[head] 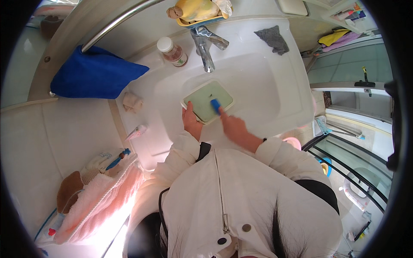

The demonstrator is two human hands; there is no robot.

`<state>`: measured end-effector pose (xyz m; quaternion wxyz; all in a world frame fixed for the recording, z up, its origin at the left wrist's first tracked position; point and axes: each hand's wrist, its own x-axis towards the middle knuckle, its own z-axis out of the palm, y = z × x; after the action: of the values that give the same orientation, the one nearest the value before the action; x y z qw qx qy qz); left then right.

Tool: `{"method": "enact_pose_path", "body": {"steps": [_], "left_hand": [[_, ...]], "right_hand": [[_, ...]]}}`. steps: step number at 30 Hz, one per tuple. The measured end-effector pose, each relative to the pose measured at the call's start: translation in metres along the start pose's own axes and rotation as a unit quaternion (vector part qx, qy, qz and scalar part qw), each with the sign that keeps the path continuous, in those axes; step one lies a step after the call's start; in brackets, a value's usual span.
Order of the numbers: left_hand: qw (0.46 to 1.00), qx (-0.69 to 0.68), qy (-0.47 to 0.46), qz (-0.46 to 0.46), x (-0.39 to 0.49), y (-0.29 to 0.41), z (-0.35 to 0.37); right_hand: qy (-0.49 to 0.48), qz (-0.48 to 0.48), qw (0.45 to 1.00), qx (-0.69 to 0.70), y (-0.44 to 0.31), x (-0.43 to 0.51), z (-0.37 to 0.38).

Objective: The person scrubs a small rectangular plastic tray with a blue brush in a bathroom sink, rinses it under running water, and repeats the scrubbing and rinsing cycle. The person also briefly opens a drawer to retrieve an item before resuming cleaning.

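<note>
My left hand [193, 122] grips the lower left edge of a shallow rectangular container or lid [203, 96], pale green inside with a whitish rim. It is held tilted over the white washbasin [264, 87]. A small dark spot shows on its green face. My right hand [237, 129] holds a small blue tool [215, 106], perhaps a brush, against or just above that face. Motion blur hides its exact shape and whether it touches. Above the container is the chrome faucet [206, 54]; I cannot see water running from it.
A jar with a white lid [172, 51] stands left of the faucet. A grey cloth [274, 39] lies at the basin's back right corner. A blue towel [93, 77] hangs from a metal rail [113, 25]. A tube [136, 132] and a beige cloth [132, 102] lie on the left ledge.
</note>
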<state>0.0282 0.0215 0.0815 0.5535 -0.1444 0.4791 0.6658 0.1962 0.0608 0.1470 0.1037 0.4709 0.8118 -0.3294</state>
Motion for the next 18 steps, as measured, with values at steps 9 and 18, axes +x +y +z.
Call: {"method": "enact_pose_path", "body": {"steps": [9, 18], "left_hand": [[1.0, 0.006, 0.021, -0.004, -0.007, -0.007, 0.002], [0.999, 0.005, -0.039, -0.013, 0.0, -0.009, -0.01]], "right_hand": [[-0.002, 0.019, 0.998, -0.059, 0.043, 0.044, 0.004], [0.005, -0.142, 0.99, 0.014, -0.015, 0.025, 0.031]]}}
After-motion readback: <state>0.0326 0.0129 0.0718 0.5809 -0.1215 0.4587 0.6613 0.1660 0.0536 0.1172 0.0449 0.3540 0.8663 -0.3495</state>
